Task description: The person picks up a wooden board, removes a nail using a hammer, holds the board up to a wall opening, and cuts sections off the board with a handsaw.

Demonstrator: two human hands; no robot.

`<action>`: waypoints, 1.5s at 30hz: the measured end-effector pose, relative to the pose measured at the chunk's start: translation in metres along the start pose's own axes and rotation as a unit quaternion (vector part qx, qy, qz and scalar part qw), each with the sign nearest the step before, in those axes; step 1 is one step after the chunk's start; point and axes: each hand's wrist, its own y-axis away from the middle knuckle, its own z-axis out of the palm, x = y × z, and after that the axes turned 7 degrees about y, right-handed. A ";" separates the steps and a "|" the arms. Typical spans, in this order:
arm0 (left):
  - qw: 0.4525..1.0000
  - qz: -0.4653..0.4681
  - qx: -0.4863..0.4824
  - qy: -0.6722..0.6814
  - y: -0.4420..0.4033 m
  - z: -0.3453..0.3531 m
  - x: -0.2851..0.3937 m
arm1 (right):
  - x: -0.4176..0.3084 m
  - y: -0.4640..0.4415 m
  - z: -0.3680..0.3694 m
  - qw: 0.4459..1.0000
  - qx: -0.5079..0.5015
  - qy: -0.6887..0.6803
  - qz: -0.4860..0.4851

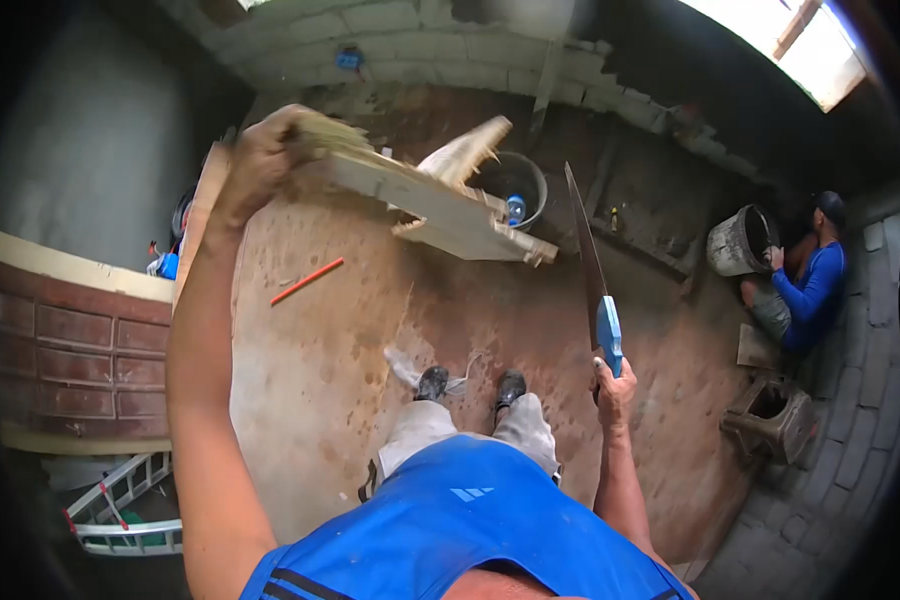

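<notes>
My left hand [262,160], raised at the upper left, is closed round one end of a splintered plywood piece [435,205]. That piece hangs out to the right with ragged, broken edges, and its near end is blurred. My right hand [615,388] grips the blue handle of a handsaw [588,245], its blade pointing up and away from me. The saw is apart from the wood. Below the left hand, a red pencil [307,281] lies on a pale plywood sheet [280,350] on the floor.
Behind the wood stands a bucket [540,190] with a blue-labelled bottle [515,209]. At right, a person in blue [815,285] crouches holding a dirty bucket [730,245]; a stool [770,415] is nearby. A brown panelled door [90,350] and a ladder [125,535] are at left.
</notes>
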 end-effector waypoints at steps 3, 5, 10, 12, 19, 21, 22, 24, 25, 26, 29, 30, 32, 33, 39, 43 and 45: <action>0.981 0.036 0.183 0.050 0.021 -0.026 -0.024 | -0.010 -0.025 -0.005 0.999 0.014 0.026 -0.028; 0.962 0.051 0.255 0.081 0.028 -0.045 -0.057 | -0.017 -0.050 0.000 1.000 -0.007 0.004 -0.005; 0.938 0.096 0.314 0.114 0.019 -0.053 -0.051 | -0.047 -0.100 0.045 0.982 -0.111 -0.142 0.049; 0.934 0.076 0.336 0.095 0.008 -0.063 -0.057 | -0.057 -0.118 0.076 0.983 -0.117 -0.130 0.059; 0.909 0.027 0.356 0.217 -0.030 -0.096 -0.158 | -0.148 -0.188 0.153 0.996 -0.047 0.004 -0.081; 0.857 0.061 0.368 0.356 -0.028 -0.076 -0.215 | -0.187 -0.219 0.165 0.992 -0.019 0.024 -0.123; 0.836 0.044 0.375 0.399 -0.026 -0.070 -0.249 | -0.200 -0.240 0.170 0.992 -0.010 -0.011 -0.125; 0.746 -0.005 0.423 0.514 -0.019 -0.027 -0.329 | -0.222 -0.283 0.176 0.984 0.035 0.016 -0.172; 0.674 -0.024 0.457 0.580 -0.024 -0.008 -0.362 | -0.216 -0.323 0.174 0.965 0.072 0.116 -0.225; 0.677 0.007 0.436 0.593 -0.027 0.012 -0.368 | -0.247 -0.331 0.173 0.975 0.076 0.099 -0.185; 0.650 0.013 0.431 0.625 -0.048 0.062 -0.379 | -0.272 -0.385 0.157 0.952 0.079 0.168 -0.243; 0.617 -0.002 0.447 0.647 -0.046 0.083 -0.384 | -0.288 -0.395 0.149 0.941 0.069 0.205 -0.261; 0.619 0.001 0.416 0.666 -0.077 0.088 -0.385 | -0.306 -0.424 0.134 0.941 0.057 0.224 -0.247; 0.634 -0.001 0.428 0.644 -0.097 0.087 -0.368 | -0.296 -0.444 0.114 0.935 0.022 0.275 -0.224; 0.828 -0.002 0.370 0.422 -0.306 0.027 -0.217 | -0.133 -0.469 0.044 0.871 -0.161 0.447 -0.124; 0.897 -0.064 0.291 0.327 -0.400 0.078 -0.187 | -0.029 -0.452 0.007 0.925 -0.077 0.353 0.122; 0.871 -0.161 0.273 0.376 -0.427 0.128 -0.196 | -0.034 -0.446 -0.008 0.949 -0.018 0.262 0.172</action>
